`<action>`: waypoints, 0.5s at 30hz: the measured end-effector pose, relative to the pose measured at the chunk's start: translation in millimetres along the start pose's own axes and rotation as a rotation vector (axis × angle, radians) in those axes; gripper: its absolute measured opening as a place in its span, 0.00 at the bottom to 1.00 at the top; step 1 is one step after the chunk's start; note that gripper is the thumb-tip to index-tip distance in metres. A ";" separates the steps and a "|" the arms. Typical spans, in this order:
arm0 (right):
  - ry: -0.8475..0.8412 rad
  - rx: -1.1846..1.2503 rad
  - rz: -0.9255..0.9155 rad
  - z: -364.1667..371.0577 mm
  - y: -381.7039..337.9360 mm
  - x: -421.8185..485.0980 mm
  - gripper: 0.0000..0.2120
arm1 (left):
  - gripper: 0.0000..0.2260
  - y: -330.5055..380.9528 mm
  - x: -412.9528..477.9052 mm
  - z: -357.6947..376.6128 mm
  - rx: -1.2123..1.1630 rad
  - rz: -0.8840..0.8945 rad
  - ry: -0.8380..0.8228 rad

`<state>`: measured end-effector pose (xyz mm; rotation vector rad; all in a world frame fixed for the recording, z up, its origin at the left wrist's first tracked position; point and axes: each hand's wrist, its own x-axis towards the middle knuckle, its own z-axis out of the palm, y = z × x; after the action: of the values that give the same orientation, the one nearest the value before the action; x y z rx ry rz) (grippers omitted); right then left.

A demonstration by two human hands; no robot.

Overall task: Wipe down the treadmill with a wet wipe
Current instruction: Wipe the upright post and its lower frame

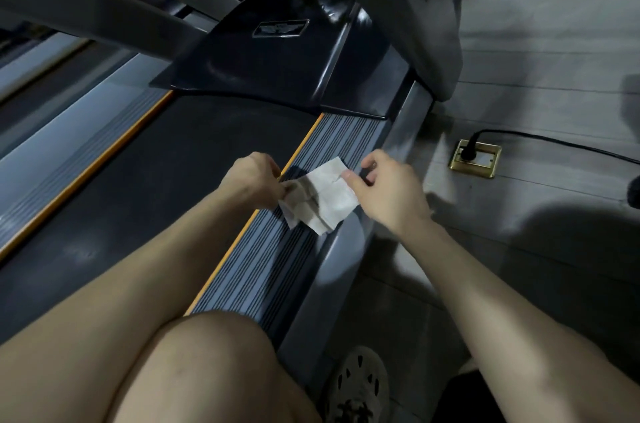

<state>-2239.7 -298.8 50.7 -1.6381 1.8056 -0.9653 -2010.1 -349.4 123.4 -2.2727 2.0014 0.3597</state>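
**Soiled wipe held in both hands over the treadmill's right side rail**

The wet wipe (325,194) is white with brownish stains. It is spread fairly flat on its right half and crumpled on its left. It sits over the ribbed side rail (277,270) along the right edge of the treadmill (349,249), a little back from the front end. Whether it touches the ribs or hangs just above them cannot be told.

Both hands have hold of it. The left hand (252,180) has its fingers curled in and pinches the crumpled left end. The right hand (388,187) nips the wipe's right edge between thumb and forefinger, with the other fingers loosely bent behind. Both forearms are bare.

An orange strip (221,263) runs along the inner edge of the rail, and the dark belt (156,180) lies beyond it. At the front end, the glossy black motor cover (277,58) carries a small badge, and a grey upright (415,6) rises from the front right corner.

A bare knee (207,363) sits over the near end of the rail. A pale perforated shoe (360,388) stands on the floor (536,58) just beside the right edge. Farther right, a black plug (467,150) sits in a brass floor socket (476,159), and its cable (554,142) trails off to the right.
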 end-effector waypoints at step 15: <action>-0.345 0.532 0.297 -18.1 6.7 5.8 0.10 | 0.25 53.0 -46.7 -7.8 0.151 0.373 -0.207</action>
<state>-2258.7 -301.4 57.1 -1.0908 1.3581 -0.8672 -2066.8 -313.3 146.5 -1.6955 2.2481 0.4339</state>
